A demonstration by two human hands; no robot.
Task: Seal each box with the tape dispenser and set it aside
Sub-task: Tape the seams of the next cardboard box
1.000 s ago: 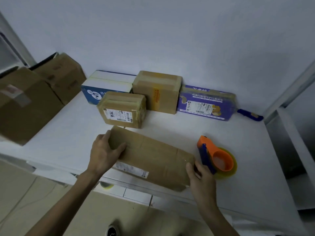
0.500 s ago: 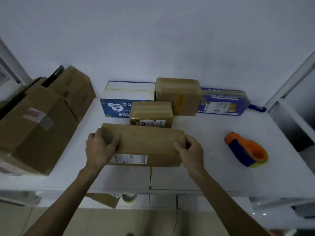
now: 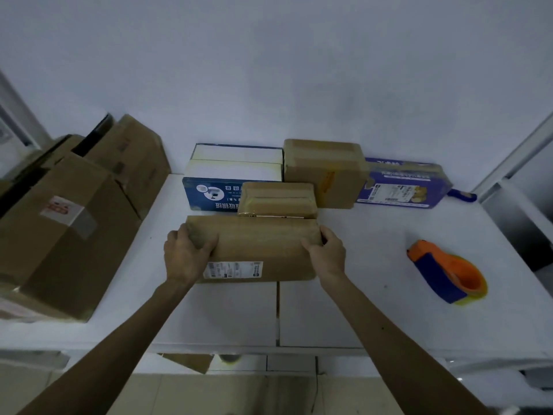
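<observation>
A long brown cardboard box [image 3: 257,244] with a white shipping label on its near face lies on the white table [image 3: 374,310]. My left hand [image 3: 187,256] grips its left end and my right hand [image 3: 324,251] grips its right end. The box touches a smaller taped brown box [image 3: 278,199] behind it. An orange and blue tape dispenser [image 3: 446,274] lies on the table to the right, apart from both hands.
Against the back wall stand a blue and white carton [image 3: 227,178], a taller brown box [image 3: 324,172] and a purple box [image 3: 404,185]. Large brown cartons [image 3: 59,223] fill the left side. A white frame [image 3: 514,163] rises at the right.
The long box has moved away from the table's front edge toward the back, now square against the small taped box. Both hands hold its ends throughout.
</observation>
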